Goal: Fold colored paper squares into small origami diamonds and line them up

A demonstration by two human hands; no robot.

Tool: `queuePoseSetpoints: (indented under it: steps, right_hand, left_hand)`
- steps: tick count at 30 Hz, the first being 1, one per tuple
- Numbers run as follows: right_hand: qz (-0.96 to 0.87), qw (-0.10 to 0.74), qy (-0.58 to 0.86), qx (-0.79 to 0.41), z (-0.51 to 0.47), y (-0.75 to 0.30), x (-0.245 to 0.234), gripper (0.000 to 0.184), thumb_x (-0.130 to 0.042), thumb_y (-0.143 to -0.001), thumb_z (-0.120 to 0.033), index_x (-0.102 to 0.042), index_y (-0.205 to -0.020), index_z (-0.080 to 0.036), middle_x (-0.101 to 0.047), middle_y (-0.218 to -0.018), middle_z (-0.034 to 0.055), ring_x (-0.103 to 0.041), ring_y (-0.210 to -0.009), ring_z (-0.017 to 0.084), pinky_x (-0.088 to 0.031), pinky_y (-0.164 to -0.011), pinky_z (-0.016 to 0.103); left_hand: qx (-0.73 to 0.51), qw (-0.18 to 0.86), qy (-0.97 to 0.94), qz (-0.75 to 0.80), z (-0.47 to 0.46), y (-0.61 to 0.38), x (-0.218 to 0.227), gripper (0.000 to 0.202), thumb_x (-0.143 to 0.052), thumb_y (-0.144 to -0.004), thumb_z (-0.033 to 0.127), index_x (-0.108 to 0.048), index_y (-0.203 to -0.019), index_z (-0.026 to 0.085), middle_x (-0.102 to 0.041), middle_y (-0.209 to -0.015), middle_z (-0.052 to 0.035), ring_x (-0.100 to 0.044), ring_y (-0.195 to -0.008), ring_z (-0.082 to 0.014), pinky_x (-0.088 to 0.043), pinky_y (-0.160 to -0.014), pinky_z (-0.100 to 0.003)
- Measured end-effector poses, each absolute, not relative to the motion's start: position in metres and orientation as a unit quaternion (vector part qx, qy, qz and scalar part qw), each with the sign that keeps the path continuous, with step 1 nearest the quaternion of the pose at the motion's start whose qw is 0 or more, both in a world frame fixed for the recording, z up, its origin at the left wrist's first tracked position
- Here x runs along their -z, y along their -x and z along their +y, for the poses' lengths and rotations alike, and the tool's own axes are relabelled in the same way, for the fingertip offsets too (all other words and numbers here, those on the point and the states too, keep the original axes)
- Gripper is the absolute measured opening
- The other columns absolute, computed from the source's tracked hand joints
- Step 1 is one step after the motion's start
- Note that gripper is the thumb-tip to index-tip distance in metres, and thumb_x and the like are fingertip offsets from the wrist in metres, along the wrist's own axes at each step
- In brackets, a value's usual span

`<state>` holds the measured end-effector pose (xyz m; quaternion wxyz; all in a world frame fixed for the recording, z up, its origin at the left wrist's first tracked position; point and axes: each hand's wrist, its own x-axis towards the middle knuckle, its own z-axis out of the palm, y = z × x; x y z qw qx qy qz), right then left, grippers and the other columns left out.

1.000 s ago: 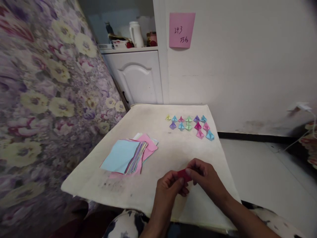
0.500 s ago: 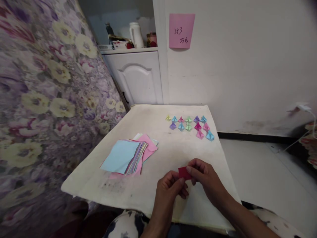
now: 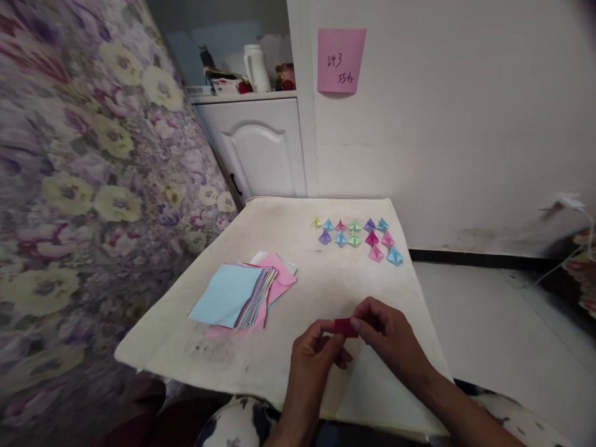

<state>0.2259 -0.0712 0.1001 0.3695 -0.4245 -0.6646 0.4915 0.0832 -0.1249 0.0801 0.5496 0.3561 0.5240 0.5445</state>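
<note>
a: what is at the centre?

b: a small red paper (image 3: 346, 329), held up over the near side of a cream-covered table (image 3: 279, 230), between a person's two hands.

a: and the grip?

b: at eight o'clock from the paper, the left hand (image 3: 317, 351) grasps its near edge, thumb in front; at three o'clock, the right hand (image 3: 388, 326) pinches its right end, thumb pressed on the face.

a: what shares the table?

b: just past nine o'clock, a stack of paper squares (image 3: 228, 295), light blue on top, pink sheets jutting from beneath. toward twelve, thirteen folded paper shapes (image 3: 354, 240) in three rows of six, five and two, in yellow, blue, green, purple and pinks, well apart from the stack.

a: and the backdrop?

b: at twelve, a pink note (image 3: 342, 61) handwritten "243" hangs on a pale wall (image 3: 456, 124). at eleven, a white cabinet (image 3: 267, 155), a white jug (image 3: 257, 68) on its shelf. at ten, a floral-patterned surface (image 3: 116, 186) fills the side; at two, a white plug (image 3: 570, 202) with a cord.
</note>
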Motion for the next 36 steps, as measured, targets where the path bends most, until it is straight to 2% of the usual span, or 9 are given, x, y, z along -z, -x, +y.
queuePoseSetpoints:
  steps: [3, 8, 16, 21, 27, 33, 36]
  right_hand:
    - [-0.713, 0.398, 0.394, -0.421, -0.074, -0.226, -0.1, 0.004, -0.058, -0.078, -0.015, -0.058, -0.076, -0.019, -0.056, -0.068, -0.0019, -0.051, -0.062, 0.012, -0.041, -0.057, 0.024]
    - [-0.731, 0.456, 0.334, -0.383, -0.077, -0.225, -0.095, 0.018, -0.06, -0.078, -0.012, -0.057, -0.093, -0.021, -0.057, -0.083, 0.0006, -0.056, -0.069, 0.013, -0.048, -0.064, 0.026]
    - [-0.735, 0.493, 0.292, -0.363, -0.08, -0.224, -0.099, 0.014, -0.059, -0.08, -0.009, -0.057, -0.086, -0.022, -0.055, -0.086, 0.0012, -0.056, -0.072, 0.013, -0.048, -0.062, 0.026]
    - [-0.723, 0.481, 0.313, -0.386, -0.078, -0.223, -0.099, 0.012, -0.06, -0.079, -0.01, -0.057, -0.082, -0.021, -0.055, -0.084, 0.0004, -0.054, -0.067, 0.011, -0.046, -0.059, 0.025]
    - [-0.694, 0.424, 0.37, -0.449, -0.078, -0.224, -0.104, 0.012, -0.06, -0.076, -0.008, -0.057, -0.076, -0.02, -0.056, -0.081, -0.0019, -0.052, -0.061, 0.009, -0.042, -0.057, 0.023]
    - [-0.628, 0.351, 0.421, -0.553, -0.075, -0.224, -0.104, 0.007, -0.06, -0.075, -0.012, -0.058, -0.077, -0.019, -0.055, -0.059, -0.0043, -0.05, -0.055, 0.011, -0.038, -0.052, 0.022]
    - [-0.621, 0.354, 0.42, -0.56, -0.075, -0.222, -0.102, 0.007, -0.06, -0.074, -0.012, -0.059, -0.076, -0.018, -0.056, -0.061, -0.0035, -0.05, -0.056, 0.011, -0.039, -0.052, 0.022]
  left_hand:
    - [-0.557, 0.529, -0.353, 0.535, -0.125, -0.083, -0.084, 0.013, -0.066, -0.074, 0.024, -0.066, -0.081, 0.013, -0.066, -0.058, -0.0023, -0.058, -0.058, -0.0129, -0.045, -0.06, -0.023]
    - [-0.595, 0.492, -0.349, 0.53, -0.127, -0.084, -0.089, 0.01, -0.065, -0.075, 0.022, -0.068, -0.078, 0.014, -0.066, -0.066, -0.0022, -0.06, -0.065, -0.015, -0.047, -0.064, -0.025]
    - [-0.61, 0.471, -0.37, 0.519, -0.127, -0.082, -0.087, 0.006, -0.065, -0.074, 0.022, -0.068, -0.076, 0.016, -0.059, -0.069, 0.0005, -0.057, -0.065, -0.0138, -0.045, -0.062, -0.024]
    - [-0.597, 0.454, -0.382, 0.54, -0.128, -0.087, -0.095, 0.006, -0.063, -0.075, 0.021, -0.067, -0.072, 0.016, -0.054, -0.065, 0.0023, -0.052, -0.061, -0.0115, -0.041, -0.06, -0.022]
    - [-0.548, 0.499, -0.382, 0.552, -0.129, -0.09, -0.091, 0.013, -0.064, -0.075, 0.027, -0.061, -0.07, 0.015, -0.057, -0.052, 0.0022, -0.05, -0.052, -0.0111, -0.039, -0.053, -0.021]
    - [-0.537, 0.53, -0.365, 0.545, -0.127, -0.089, -0.079, 0.022, -0.065, -0.073, 0.033, -0.054, -0.064, 0.016, -0.054, -0.046, 0.0034, -0.047, -0.043, -0.0101, -0.037, -0.046, -0.021]
    - [-0.55, 0.521, -0.351, 0.55, -0.128, -0.091, -0.08, 0.021, -0.065, -0.072, 0.032, -0.055, -0.065, 0.016, -0.053, -0.046, 0.0039, -0.047, -0.043, -0.0097, -0.036, -0.045, -0.02]
